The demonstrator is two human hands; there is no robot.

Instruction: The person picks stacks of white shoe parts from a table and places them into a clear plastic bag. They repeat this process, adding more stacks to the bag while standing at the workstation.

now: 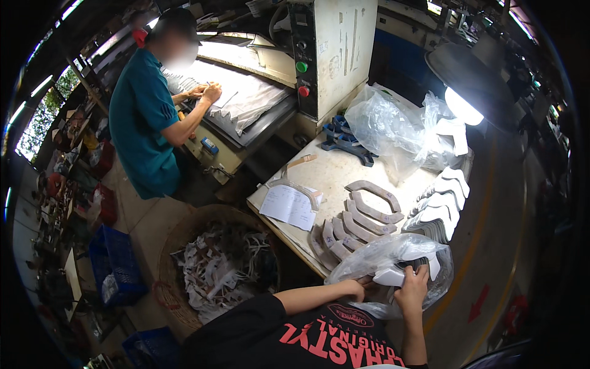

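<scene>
At the table's near right corner, a clear plastic bag (pixel 356 261) lies around a small stack of white curved cut pieces (pixel 391 275). My right hand (pixel 413 286) closes over the stack's near side, fingers curled around a dark gap between the pieces. My left hand (pixel 356 289) is bent in at the bag's mouth, its fingers partly covered by plastic and seemingly pinching the bag. Just beyond the bag are several grey-brown curved templates (pixel 362 224) in a row. Stacks of white angled pieces (pixel 439 203) stand along the right edge.
A handwritten paper (pixel 289 207) and blue clamp-like tools (pixel 347 141) lie on the white table (pixel 332 169). A big clear bag (pixel 393 123) sits under a lit lamp (pixel 464 106). A wicker basket of scraps (pixel 169 255) stands left. A co-worker (pixel 144 117) works at a machine.
</scene>
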